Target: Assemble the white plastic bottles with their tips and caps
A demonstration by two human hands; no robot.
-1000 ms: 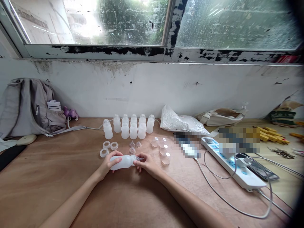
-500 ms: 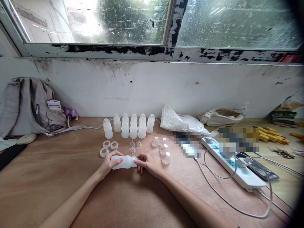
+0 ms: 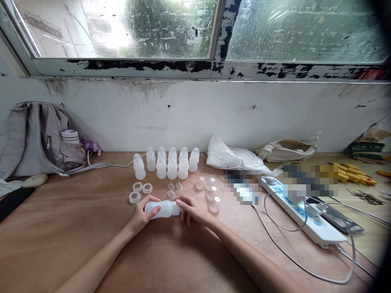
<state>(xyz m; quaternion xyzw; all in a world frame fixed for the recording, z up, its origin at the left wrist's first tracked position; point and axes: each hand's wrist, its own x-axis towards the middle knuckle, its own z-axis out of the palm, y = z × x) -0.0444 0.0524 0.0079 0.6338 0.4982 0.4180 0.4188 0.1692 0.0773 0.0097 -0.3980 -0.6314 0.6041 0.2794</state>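
1. From where I stand, the left hand (image 3: 143, 213) has its grip closed around the rounded base end of a frosted white bottle (image 3: 166, 209), the thumb lying along the near side and the other fingers over the far side
2. The bottle lies on its side in the person's hands, low over the near middle part of the wooden bench (image 3: 76, 232), its neck pointing to the right
3. The right hand (image 3: 195, 211) is at the neck end, its fingers bent and touching the bottle there; they cover the mouth, so I cannot tell how tightly that grip is closed or whether it pinches a small part as well
4. Just beyond the bottle sit three clear teats (image 3: 170, 194), grouped close together
5. To the left of the teats, three whitish rings (image 3: 134, 197) lie flat, near the left hand
6. To the right, a few clear round covers (image 3: 213, 207) rest beyond the right hand, with small white discs (image 3: 217, 199) on or beside them; I cannot tell which
7. Farther back, upright bottles (image 3: 172, 170) stand in two rows, most with clear tops, three in front with bare necks
8. A white power strip (image 3: 305, 215) with cables lies well off to the right
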